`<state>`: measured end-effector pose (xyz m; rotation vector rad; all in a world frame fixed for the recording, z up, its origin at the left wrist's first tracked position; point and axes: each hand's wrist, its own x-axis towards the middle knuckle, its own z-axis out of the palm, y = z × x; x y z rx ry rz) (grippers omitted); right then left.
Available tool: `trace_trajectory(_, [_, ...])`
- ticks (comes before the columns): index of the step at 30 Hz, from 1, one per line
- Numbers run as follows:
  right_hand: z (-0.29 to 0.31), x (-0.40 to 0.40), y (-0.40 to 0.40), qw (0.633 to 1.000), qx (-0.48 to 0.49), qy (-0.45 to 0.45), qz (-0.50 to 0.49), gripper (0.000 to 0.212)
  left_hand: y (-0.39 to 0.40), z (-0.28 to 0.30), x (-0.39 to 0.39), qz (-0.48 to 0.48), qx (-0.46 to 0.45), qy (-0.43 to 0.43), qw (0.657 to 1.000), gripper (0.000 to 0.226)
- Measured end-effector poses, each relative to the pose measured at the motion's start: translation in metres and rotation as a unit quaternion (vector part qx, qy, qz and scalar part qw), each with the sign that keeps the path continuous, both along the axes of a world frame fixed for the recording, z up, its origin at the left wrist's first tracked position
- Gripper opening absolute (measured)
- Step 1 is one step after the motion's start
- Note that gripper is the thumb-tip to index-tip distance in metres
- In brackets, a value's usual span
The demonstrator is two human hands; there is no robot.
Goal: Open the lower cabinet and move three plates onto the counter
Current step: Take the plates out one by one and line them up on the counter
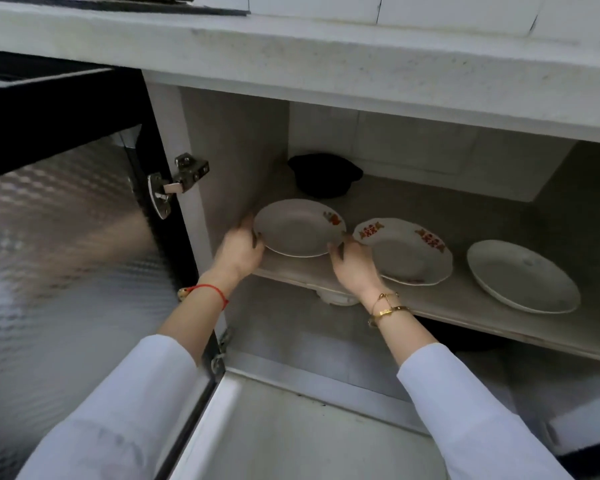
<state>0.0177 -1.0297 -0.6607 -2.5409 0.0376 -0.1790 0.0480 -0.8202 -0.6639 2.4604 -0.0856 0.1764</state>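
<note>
Fingers of left hand and right hand closed on rims of first plate, barely off shelf; door open, two plates waiting there, none on desk yet.

White sleeves, red cord, gold bracelets.
</note>
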Motion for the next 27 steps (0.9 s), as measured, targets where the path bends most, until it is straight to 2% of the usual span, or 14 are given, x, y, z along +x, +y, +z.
trace_trajectory(9, [-0.013, 0.04, 0.001, 0.997, 0.038, 0.046, -0.054, 0.04, 0.002, -0.024, 0.043, 0.01, 0.005, 0.053, 0.999, 0.049])
trace_trajectory(16, [-0.013, 0.062, 0.002, 0.994, 0.054, 0.053, -0.076, 0.039, -0.001, -0.029, 0.055, 0.0, -0.003, 0.052, 0.999, 0.042])
trace_trajectory(22, [-0.012, 0.068, -0.002, 0.993, 0.068, 0.073, -0.069, 0.038, -0.007, -0.031, 0.056, 0.007, -0.027, 0.052, 0.998, 0.047])
trace_trajectory(27, [-0.017, 0.061, -0.008, 0.994, 0.08, 0.05, -0.051, 0.025, -0.006, -0.032, 0.049, 0.009, -0.043, 0.045, 0.998, 0.045])
